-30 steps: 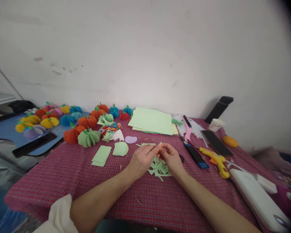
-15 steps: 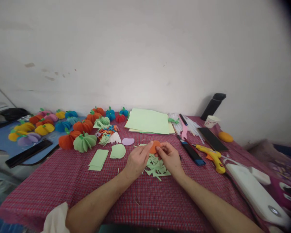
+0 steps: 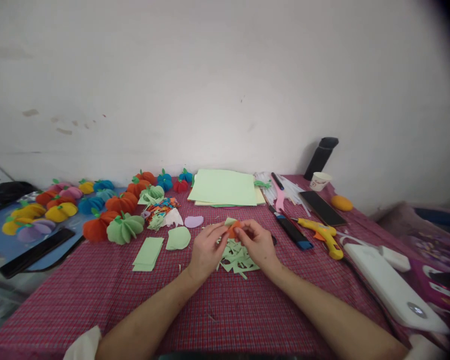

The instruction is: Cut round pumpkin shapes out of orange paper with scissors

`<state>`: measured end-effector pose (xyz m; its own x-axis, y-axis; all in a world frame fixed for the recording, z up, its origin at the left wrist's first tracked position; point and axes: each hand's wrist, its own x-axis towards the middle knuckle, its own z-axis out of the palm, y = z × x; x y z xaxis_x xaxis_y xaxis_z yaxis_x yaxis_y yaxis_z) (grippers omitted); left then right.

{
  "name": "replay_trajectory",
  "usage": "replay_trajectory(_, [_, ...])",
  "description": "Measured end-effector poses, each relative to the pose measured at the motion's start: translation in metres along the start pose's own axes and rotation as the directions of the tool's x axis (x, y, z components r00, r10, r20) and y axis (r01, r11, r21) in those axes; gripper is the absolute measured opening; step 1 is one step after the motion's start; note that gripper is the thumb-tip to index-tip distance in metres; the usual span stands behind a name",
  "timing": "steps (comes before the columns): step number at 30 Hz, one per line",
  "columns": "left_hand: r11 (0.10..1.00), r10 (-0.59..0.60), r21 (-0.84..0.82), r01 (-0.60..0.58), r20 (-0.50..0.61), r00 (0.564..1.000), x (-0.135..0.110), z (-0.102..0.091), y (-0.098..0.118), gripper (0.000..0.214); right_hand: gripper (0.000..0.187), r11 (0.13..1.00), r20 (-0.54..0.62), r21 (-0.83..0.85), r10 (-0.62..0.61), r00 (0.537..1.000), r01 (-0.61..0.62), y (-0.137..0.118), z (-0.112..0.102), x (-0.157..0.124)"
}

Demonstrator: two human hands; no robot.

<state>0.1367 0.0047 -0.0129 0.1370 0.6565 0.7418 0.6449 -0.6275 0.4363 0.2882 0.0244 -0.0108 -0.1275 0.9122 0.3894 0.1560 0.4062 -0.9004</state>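
Observation:
Both my hands meet over the middle of the red checked tablecloth (image 3: pixel 116 295). My left hand (image 3: pixel 206 248) and my right hand (image 3: pixel 255 242) pinch a small orange paper piece (image 3: pixel 233 229) between their fingertips. Below them lies a heap of light green paper scraps (image 3: pixel 239 259). A green paper circle (image 3: pixel 178 238) and green folded rectangles (image 3: pixel 148 253) lie to the left of my left hand. A small lilac paper shape (image 3: pixel 193 221) sits behind them.
Several paper pumpkins (image 3: pixel 123 227) in orange, green, blue and yellow stand at the back left. Green paper sheets (image 3: pixel 223 188) lie at the back. To the right are a yellow glue gun (image 3: pixel 322 236), pink scissors (image 3: pixel 279 199), a phone (image 3: pixel 321 208), a cup (image 3: pixel 320 181) and a white box (image 3: pixel 390 287).
The orange piece showed as a round disc half a second ago and is now smaller between my fingertips. My head has tipped, so everything sits slightly lower and leftward.

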Motion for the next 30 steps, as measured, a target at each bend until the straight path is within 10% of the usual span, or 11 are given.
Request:
replay_trajectory(15, [0.892,-0.299,-0.33,0.308,0.079,0.951,0.004,0.003,-0.008,0.018,0.015,0.945,0.112,-0.194,-0.247,0.963,0.265,-0.006,-0.007,0.001])
replay_trajectory(24, [0.774,-0.554,-0.37,0.514,-0.001,0.833,0.014,-0.003,-0.022,0.019,0.021,0.992,-0.014,0.092,0.092,0.996,-0.09,0.012,-0.008,0.013])
replay_trajectory(30, [0.727,-0.64,-0.321,0.607,0.003,0.768,0.027,-0.055,-0.044,0.043,0.022,0.985,0.011,0.106,0.133,0.991,-0.134,0.023,-0.01,0.021])
